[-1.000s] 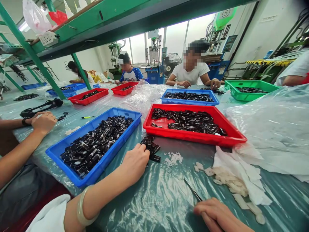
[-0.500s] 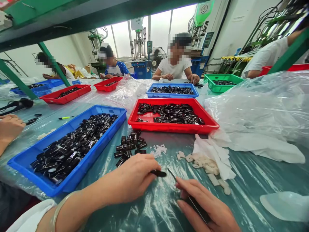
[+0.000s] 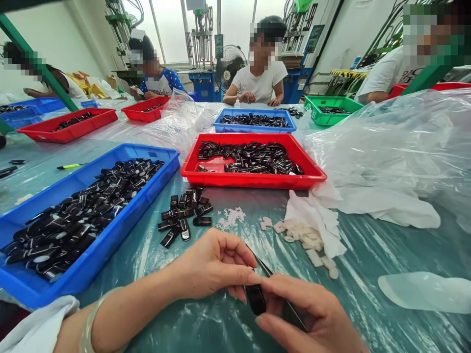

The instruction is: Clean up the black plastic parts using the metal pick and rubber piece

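Observation:
My left hand (image 3: 217,264) pinches a small glossy black plastic piece (image 3: 255,300) between thumb and fingers, low in front of me. Closed round a pair of dark tweezers (image 3: 294,316), my right hand (image 3: 320,318) has its fingertips against the same piece. The tweezers' tips point up and left, close to my left fingers. Beyond my left hand lies a loose pile of similar black pieces (image 3: 185,208). Small white scraps (image 3: 231,218) are scattered beside that pile.
A blue tray (image 3: 110,255) of black pieces stands at left, a red tray (image 3: 253,181) ahead. Pale flat pieces (image 3: 305,238) and a white cloth (image 3: 312,215) lie at right, near clear plastic sheeting (image 3: 386,147). Co-workers sit across the plastic-covered table.
My hands have come together at the black piece, which now hangs downward between them. The right hand with the tweezers has moved left to meet it. The view has shifted down and right.

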Available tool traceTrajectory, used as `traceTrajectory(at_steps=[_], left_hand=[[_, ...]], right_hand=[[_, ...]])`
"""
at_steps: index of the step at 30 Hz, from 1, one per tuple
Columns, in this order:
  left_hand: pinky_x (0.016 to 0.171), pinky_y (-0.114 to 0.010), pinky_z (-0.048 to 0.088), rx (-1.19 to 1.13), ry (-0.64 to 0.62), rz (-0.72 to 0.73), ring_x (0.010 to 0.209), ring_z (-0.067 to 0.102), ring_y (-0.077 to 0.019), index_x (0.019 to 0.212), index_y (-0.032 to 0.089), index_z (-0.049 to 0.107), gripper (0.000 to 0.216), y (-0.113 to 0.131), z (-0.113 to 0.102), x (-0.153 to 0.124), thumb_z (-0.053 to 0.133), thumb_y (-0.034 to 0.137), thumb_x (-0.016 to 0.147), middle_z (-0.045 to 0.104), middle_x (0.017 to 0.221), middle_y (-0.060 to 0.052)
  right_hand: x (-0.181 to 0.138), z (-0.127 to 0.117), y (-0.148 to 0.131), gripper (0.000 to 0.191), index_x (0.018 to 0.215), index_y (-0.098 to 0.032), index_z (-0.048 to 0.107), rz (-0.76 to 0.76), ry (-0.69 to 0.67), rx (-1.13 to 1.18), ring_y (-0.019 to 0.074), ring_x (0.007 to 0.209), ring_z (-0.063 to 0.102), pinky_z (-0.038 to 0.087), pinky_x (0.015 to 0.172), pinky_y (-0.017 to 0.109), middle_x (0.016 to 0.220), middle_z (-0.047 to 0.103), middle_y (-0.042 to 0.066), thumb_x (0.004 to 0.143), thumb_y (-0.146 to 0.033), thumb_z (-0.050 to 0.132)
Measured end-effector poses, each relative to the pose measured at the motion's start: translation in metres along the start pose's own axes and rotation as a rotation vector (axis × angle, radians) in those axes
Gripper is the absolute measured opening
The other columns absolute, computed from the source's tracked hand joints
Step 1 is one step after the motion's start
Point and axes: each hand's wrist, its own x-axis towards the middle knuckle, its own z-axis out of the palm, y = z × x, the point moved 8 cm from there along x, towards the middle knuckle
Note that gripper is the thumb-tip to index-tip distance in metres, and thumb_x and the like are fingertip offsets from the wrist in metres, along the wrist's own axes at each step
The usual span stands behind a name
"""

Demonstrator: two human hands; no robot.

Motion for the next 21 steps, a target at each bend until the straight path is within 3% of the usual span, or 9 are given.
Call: traceTrajectory(at_steps=[6, 14, 21], left_hand=[[0.045, -0.016, 0.045, -0.080, -0.021, -0.013, 0.045, 0.058, -0.0084, 0.072, 0.011, 0.060, 0.021, -0.006, 0.002, 0.002, 0.073, 0.026, 0.065, 0.061, 0.053, 0.001], [0.043, -0.016, 0.044, -0.117, -0.040, -0.036, 0.044, 0.058, -0.0084, 0.071, 0.011, 0.061, 0.029, -0.011, 0.005, 0.002, 0.075, 0.035, 0.062, 0.062, 0.053, 0.000], [0.040, -0.016, 0.044, -0.140, -0.061, -0.034, 0.042, 0.058, -0.0086, 0.070, 0.011, 0.062, 0.025, -0.015, 0.009, 0.004, 0.074, 0.032, 0.064, 0.062, 0.051, 0.001]], right_hand=[[0.000, 0.004, 0.001, 0.017, 0.070, -0.021, 0.063, 0.053, -0.025, 0.077, 0.0086, 0.056, 0.058, 0.049, 0.057, 0.014, 0.061, 0.062, -0.005, 0.064, -0.005, 0.064], [-0.001, 0.006, 0.003, 0.016, 0.080, -0.020, 0.067, 0.007, -0.031, -0.029, 0.0102, 0.059, 0.060, 0.051, 0.057, 0.017, 0.068, 0.065, -0.002, 0.069, -0.010, 0.063], [-0.006, 0.006, 0.001, 0.024, 0.092, -0.021, 0.068, -0.047, -0.015, -0.093, 0.0101, 0.060, 0.060, 0.051, 0.057, 0.017, 0.069, 0.066, -0.002, 0.070, -0.012, 0.064]])
